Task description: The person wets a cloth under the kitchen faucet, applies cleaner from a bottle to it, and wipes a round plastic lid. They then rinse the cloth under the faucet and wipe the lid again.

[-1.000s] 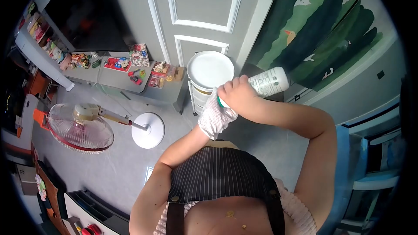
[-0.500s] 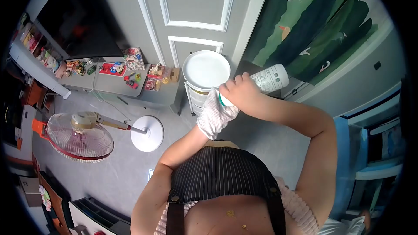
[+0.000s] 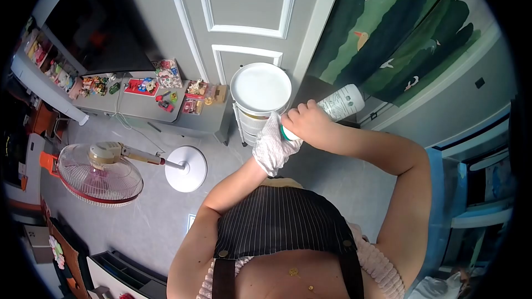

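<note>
A white textured cloth covers my left hand (image 3: 271, 147) down to the wrist, and its fingers are hidden underneath. My right hand (image 3: 307, 122) is closed around a white bottle (image 3: 344, 103) with printing on its side. The bottle lies tilted, its base pointing up and to the right. Its green-edged top end (image 3: 287, 133) rests against or very close to the cloth; I cannot tell if they touch. Both hands are together in front of my striped apron (image 3: 282, 216).
Just beyond my hands stands a white round-topped cart (image 3: 260, 86). A fan (image 3: 100, 174) with a round white base (image 3: 186, 169) is on the left. Toys line the grey cabinet (image 3: 183, 124) below a television (image 3: 94, 27). A painted green panel (image 3: 399, 39) stands at right.
The hands and bottle keep nearly the same pose. The bottle has shifted very slightly, and the whole view has moved a little.
</note>
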The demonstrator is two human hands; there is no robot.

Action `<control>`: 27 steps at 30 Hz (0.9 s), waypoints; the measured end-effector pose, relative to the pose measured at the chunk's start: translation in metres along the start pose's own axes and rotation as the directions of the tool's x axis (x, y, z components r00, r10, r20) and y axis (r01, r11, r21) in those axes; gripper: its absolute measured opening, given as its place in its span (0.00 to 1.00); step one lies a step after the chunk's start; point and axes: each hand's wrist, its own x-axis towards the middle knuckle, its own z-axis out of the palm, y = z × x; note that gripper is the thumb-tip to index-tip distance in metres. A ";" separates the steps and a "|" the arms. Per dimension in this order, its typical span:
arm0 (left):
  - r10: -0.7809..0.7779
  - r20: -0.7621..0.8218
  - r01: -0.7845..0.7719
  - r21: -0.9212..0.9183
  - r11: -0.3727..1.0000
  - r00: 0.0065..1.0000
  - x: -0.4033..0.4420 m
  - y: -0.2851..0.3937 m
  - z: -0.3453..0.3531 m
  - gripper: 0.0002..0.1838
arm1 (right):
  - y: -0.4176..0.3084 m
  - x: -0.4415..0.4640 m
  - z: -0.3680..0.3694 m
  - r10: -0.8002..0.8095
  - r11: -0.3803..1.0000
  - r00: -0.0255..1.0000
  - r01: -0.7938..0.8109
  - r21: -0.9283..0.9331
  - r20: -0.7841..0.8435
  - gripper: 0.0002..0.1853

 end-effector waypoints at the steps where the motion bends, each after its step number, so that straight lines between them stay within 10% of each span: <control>1: -0.001 0.000 0.001 0.000 1.000 1.000 -0.002 0.000 0.000 0.15 | 0.000 -0.001 -0.001 0.005 1.000 1.000 -0.005 0.008 0.010 0.18; 2: 0.216 0.126 -0.242 0.683 0.689 0.968 -0.006 0.000 0.000 0.17 | 0.000 -0.002 -0.002 0.010 1.000 1.000 -0.010 0.016 0.020 0.18; 3: 0.271 0.361 -0.361 0.931 -0.051 0.892 -0.008 0.000 0.001 0.20 | 0.000 -0.002 -0.002 0.011 1.000 1.000 -0.011 0.015 0.020 0.18; 16: 0.192 0.444 -0.338 0.846 -0.412 0.875 -0.003 -0.005 -0.007 0.19 | -0.004 -0.008 -0.020 0.053 0.991 0.992 -0.067 0.115 0.115 0.36; 19: 0.081 0.598 -0.382 0.604 -0.700 0.798 0.016 -0.006 -0.044 0.20 | -0.009 -0.009 -0.021 0.074 0.986 0.989 -0.092 0.139 0.129 0.41; 22: 0.098 0.616 -0.415 0.631 -0.655 0.782 0.026 -0.009 -0.066 0.18 | -0.008 -0.012 -0.013 0.109 0.977 0.986 -0.130 0.167 0.127 0.42; 25: 0.270 0.420 -0.488 0.827 0.280 0.866 0.036 -0.013 -0.066 0.14 | -0.003 -0.019 -0.013 0.186 0.953 0.974 -0.210 0.217 0.126 0.45; 26: 0.214 0.040 -0.196 0.590 0.784 0.976 0.020 -0.006 -0.025 0.15 | -0.002 -0.021 -0.015 0.236 0.934 0.963 -0.261 0.243 0.127 0.46; 27: -0.055 -0.252 0.074 0.063 0.995 0.966 0.010 0.000 -0.002 0.16 | -0.001 -0.022 -0.018 0.282 0.909 0.945 -0.318 0.269 0.166 0.47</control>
